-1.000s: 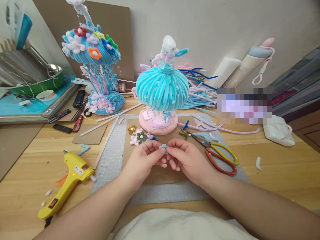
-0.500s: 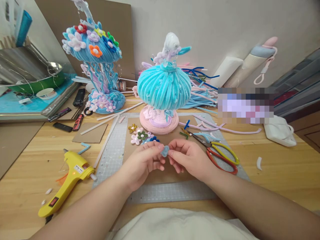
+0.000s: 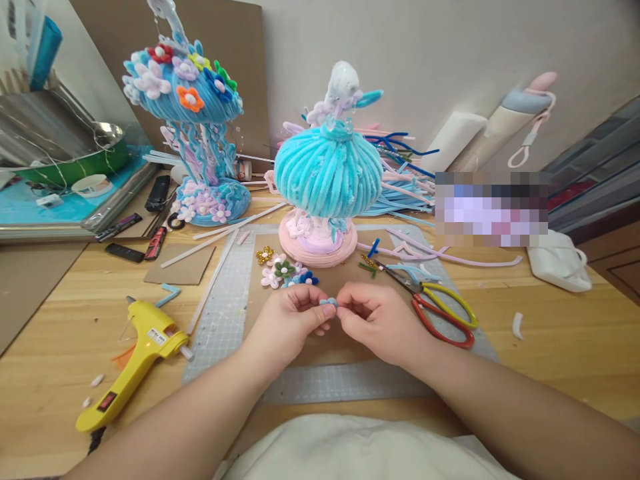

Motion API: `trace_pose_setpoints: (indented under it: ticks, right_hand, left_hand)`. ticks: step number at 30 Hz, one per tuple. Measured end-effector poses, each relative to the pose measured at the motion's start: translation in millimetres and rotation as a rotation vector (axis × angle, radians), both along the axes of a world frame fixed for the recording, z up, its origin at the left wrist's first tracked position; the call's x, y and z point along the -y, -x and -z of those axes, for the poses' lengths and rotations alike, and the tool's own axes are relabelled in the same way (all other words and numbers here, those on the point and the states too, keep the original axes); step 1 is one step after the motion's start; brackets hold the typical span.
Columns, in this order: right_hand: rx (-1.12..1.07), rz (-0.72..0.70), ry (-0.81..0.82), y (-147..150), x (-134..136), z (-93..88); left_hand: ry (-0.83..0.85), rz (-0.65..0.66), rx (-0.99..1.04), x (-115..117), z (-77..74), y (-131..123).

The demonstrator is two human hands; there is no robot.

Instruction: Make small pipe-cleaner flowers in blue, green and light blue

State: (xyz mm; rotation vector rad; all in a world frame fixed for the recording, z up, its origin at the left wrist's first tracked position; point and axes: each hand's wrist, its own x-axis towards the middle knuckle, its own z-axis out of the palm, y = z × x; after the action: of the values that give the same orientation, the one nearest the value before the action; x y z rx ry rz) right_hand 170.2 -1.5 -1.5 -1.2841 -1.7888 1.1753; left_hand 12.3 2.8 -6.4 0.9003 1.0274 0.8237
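Between my fingertips is a small grey-blue pipe-cleaner flower (image 3: 329,302), seen nearly edge-on. My left hand (image 3: 295,313) pinches its left side with thumb and fingers. My right hand (image 3: 373,317) grips the right edge, the tips partly hidden. Just beyond my left hand lies a cluster of finished pipe-cleaner flowers (image 3: 285,270) in pink, green, blue and gold. Behind them stands a turquoise dome (image 3: 327,170) of fuzzy stems on a round pink base (image 3: 318,257). Scissors (image 3: 443,320) with one yellow and one red handle loop rest right of my right hand.
A yellow glue gun (image 3: 137,360) lies at the left on the wooden table. Cardboard (image 3: 320,347) covers part of a grey cutting mat (image 3: 350,387). A flower-covered blue jellyfish-like piece (image 3: 187,100) stands back left. Loose pipe cleaners (image 3: 405,193) pile up behind the dome.
The small flower has tilted from face-on to nearly edge-on. My left thumb has moved lower on it and my left fingers have curled in. My right fingers have drawn closer together.
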Motion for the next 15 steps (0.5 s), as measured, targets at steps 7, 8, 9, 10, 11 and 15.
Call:
trace_pose_setpoints:
  ticks: [7,8,9,10,11,15]
  right_hand:
    - [-0.256,0.218,0.015,15.5,7.9,-1.1]
    - [-0.314,0.235,0.088,17.0,7.6,-0.5]
    - [-0.376,0.248,0.173,18.2,6.9,0.4]
    - [-0.437,0.255,0.259,18.9,5.9,1.6]
    - [-0.493,0.252,0.335,19.2,4.8,3.1]
    - [-0.514,0.184,0.415,14.3,-0.1,8.5]
  left_hand:
    - [0.025,-0.133,0.243,7.5,-0.2,-12.2]
    - [0.010,-0.144,0.248,7.8,0.7,-12.7]
    - [-0.007,-0.155,0.245,7.8,1.4,-12.9]
    - [-0.027,-0.162,0.236,7.5,2.0,-12.8]
    - [-0.042,-0.166,0.225,6.9,2.3,-12.4]
    - [0.013,-0.111,0.212,3.2,0.7,-8.2]
